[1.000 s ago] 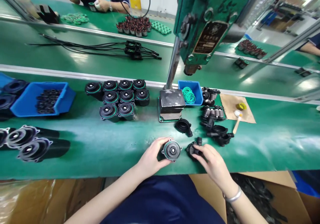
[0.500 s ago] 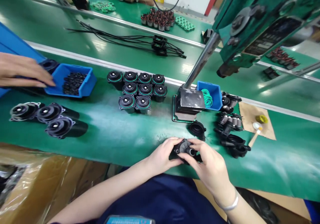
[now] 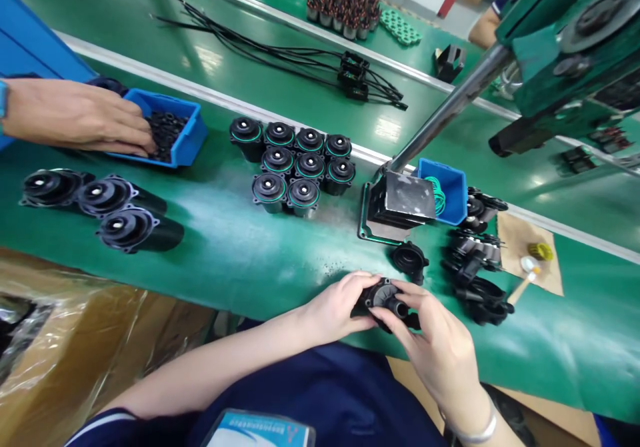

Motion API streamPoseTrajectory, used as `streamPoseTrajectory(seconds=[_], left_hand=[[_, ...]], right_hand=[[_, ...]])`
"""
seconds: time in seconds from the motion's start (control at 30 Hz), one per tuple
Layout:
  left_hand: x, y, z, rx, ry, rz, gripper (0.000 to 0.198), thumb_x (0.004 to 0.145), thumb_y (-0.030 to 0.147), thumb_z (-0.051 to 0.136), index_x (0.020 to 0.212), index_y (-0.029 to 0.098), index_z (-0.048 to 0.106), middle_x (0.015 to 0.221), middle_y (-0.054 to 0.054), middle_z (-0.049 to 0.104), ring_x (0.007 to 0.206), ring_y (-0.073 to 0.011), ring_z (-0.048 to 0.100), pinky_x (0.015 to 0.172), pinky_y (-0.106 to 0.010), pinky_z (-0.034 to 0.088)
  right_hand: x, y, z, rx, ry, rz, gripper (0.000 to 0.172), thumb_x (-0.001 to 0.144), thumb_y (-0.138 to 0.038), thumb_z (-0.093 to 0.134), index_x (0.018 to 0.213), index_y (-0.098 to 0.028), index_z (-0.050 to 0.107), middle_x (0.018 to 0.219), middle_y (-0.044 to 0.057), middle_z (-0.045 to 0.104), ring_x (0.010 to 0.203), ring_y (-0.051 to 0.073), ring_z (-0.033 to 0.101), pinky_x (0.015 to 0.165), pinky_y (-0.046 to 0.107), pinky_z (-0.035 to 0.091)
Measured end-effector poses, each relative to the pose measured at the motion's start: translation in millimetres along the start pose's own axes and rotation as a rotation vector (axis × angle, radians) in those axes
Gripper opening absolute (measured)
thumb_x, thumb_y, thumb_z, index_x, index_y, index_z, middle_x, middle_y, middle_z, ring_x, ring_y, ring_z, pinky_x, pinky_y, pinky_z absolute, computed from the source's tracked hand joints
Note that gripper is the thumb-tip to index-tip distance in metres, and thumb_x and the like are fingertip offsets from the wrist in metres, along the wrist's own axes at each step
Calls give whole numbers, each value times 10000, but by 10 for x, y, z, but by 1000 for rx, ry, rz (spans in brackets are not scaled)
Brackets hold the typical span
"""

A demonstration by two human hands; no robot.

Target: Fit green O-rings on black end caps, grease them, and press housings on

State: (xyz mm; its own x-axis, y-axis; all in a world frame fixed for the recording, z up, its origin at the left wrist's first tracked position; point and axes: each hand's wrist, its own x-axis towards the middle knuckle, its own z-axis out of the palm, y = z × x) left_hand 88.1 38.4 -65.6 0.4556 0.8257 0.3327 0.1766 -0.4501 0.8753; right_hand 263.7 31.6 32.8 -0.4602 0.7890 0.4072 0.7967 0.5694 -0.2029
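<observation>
My left fingers (image 3: pixel 364 279) clasp the black housing (image 3: pixel 359 308), my right fingers (image 3: pixel 395 326) pinch the black pump cover (image 3: pixel 384 294) over it, near the worktop's (image 3: pixel 225 254) front edge, and nearly all that housing is hidden from me!

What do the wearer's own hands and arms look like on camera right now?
Left hand and right hand are gloveless, forearms bare. A shiny silver bangle circles the right wrist. The left sleeve is navy with a white stripe; the right sleeve isn't visible.
</observation>
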Motion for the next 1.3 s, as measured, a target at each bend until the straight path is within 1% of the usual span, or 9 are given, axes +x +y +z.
streamPoseTrajectory(seconds=[0.23,0.67,0.83,0.97,1.03,1.13,1.2,1.27,1.3], left_hand=[[-12,12,-6,10,0,2,740,831,317,749,1421,189,321,1335,-199,572,1287,-324,556,1038,-516,522],[2,17,-6,-5,-2,12,772,825,266,751,1441,207,291,1337,-188,547,1288,-316,552,1046,-502,519],[30,-1,-41,-31,-46,99,604,896,249,667,1419,295,368,1360,-135,496,1299,-271,535,1052,-435,518],[20,-49,15,2,-35,120,584,893,264,673,1406,290,396,1362,-138,490,1273,-263,554,1023,-411,535],[14,-16,20,49,-13,134,580,887,252,676,1401,294,410,1334,-131,517,1221,-255,594,973,-386,562],[111,140,-127,104,30,169,615,842,256,719,1389,297,441,1260,-111,575,1127,-244,645,903,-357,587],[304,291,-334,125,65,208,645,806,243,744,1383,300,463,1256,-100,595,1113,-235,650,908,-346,580],[607,429,-565,153,124,261,642,778,223,758,1360,300,500,1268,-84,612,1141,-233,637,955,-354,555],[786,477,-667,165,158,278,628,766,220,767,1340,295,522,1263,-74,625,1149,-233,633,979,-362,541]], right_hand=[[-3,20,-9,7,-17,4,262,881,-326,695,950,-119,549,988,99,719,909,139,720,827,207,559],[-26,6,7,-52,-21,-19,276,873,-344,700,920,-126,537,988,109,720,872,142,721,771,217,565],[-47,16,48,-3,-1,-15,281,857,-328,714,957,-141,530,1013,121,717,932,164,720,802,241,586],[-114,20,136,63,7,13,283,864,-317,706,986,-139,524,1047,140,700,981,172,709,828,252,594],[-129,52,132,97,6,6,274,891,-342,667,1009,-142,521,1047,138,694,988,169,707,826,253,601],[-15,197,-82,172,-32,-49,428,892,-532,573,1084,-154,518,1072,131,697,1026,183,706,851,291,616],[189,356,-398,181,42,-39,471,878,-590,558,1100,-176,523,1091,121,701,1057,202,699,884,338,616],[499,542,-816,168,289,15,312,919,-458,600,1068,-190,540,1087,111,695,1066,210,692,908,369,602],[692,636,-1042,197,469,34,225,939,-375,593,1054,-186,549,1079,111,683,1043,205,698,910,370,594]])
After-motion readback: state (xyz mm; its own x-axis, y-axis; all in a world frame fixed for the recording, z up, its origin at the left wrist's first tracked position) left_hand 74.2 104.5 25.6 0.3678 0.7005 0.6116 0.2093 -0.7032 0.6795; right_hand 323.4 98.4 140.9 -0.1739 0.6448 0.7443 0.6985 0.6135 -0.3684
